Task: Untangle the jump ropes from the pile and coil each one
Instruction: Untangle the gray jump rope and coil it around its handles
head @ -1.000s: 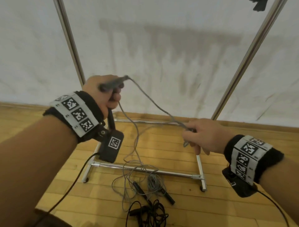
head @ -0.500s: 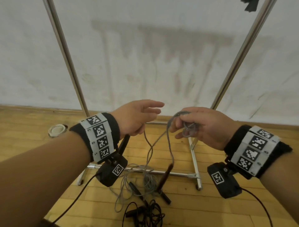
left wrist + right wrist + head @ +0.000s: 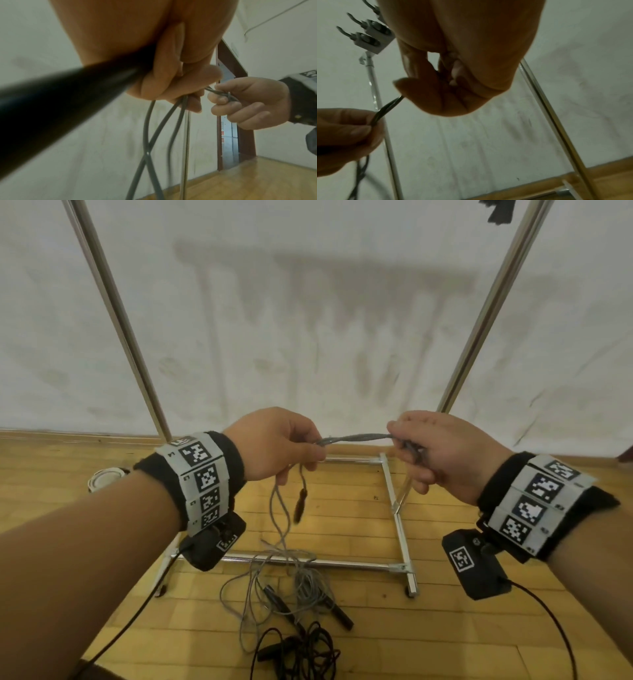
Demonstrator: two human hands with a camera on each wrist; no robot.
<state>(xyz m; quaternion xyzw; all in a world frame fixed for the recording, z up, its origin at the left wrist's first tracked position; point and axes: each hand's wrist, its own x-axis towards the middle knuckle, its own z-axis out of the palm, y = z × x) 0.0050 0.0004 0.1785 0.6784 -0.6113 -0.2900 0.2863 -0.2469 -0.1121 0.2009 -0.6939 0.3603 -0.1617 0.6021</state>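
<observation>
Black rope pile [image 3: 301, 655] cut off by head view's bottom edge

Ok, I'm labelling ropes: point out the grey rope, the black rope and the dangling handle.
grey rope [image 3: 356, 437], head view, stretch between both hands.
black rope [image 3: 310, 655], head view, tangle on floor.
dangling handle [image 3: 300, 506], head view, its middle.

head: above, looking down | wrists: close, upward | shared: hands [image 3: 445, 453]
</observation>
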